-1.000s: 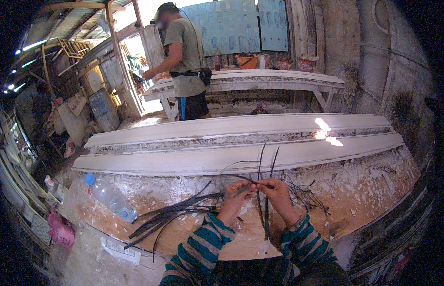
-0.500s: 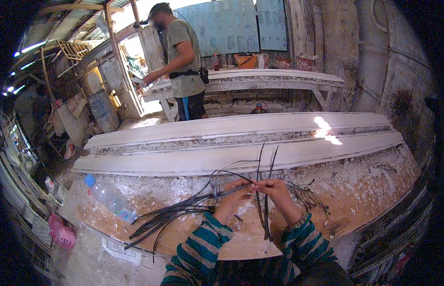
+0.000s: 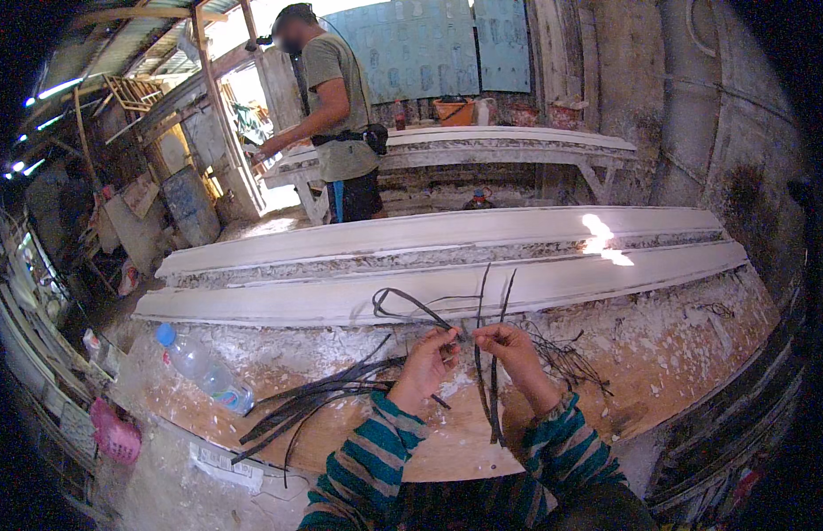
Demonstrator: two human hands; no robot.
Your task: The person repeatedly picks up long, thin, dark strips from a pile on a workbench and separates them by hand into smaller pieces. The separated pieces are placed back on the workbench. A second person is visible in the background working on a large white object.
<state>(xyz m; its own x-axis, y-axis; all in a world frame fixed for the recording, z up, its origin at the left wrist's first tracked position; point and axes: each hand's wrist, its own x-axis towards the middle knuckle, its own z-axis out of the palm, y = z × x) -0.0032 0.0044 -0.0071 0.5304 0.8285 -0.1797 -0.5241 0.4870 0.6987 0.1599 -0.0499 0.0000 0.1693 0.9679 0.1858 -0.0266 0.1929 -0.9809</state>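
While hands (image 3: 427, 365) hold blk strip (image 3: 421, 305) | clr btl (image 3: 202, 366) L (contents unclear)

Sleeves, one pair, long: left sleeve (image 3: 363, 456) and right sleeve (image 3: 570, 447), both of soft cloth, banded crosswise in teal and pale greyish beige, ending at the wrists. Left hand (image 3: 426, 365) and right hand (image 3: 516, 356): bare. Front garment (image 3: 464, 504): dark, detail lost in shadow.
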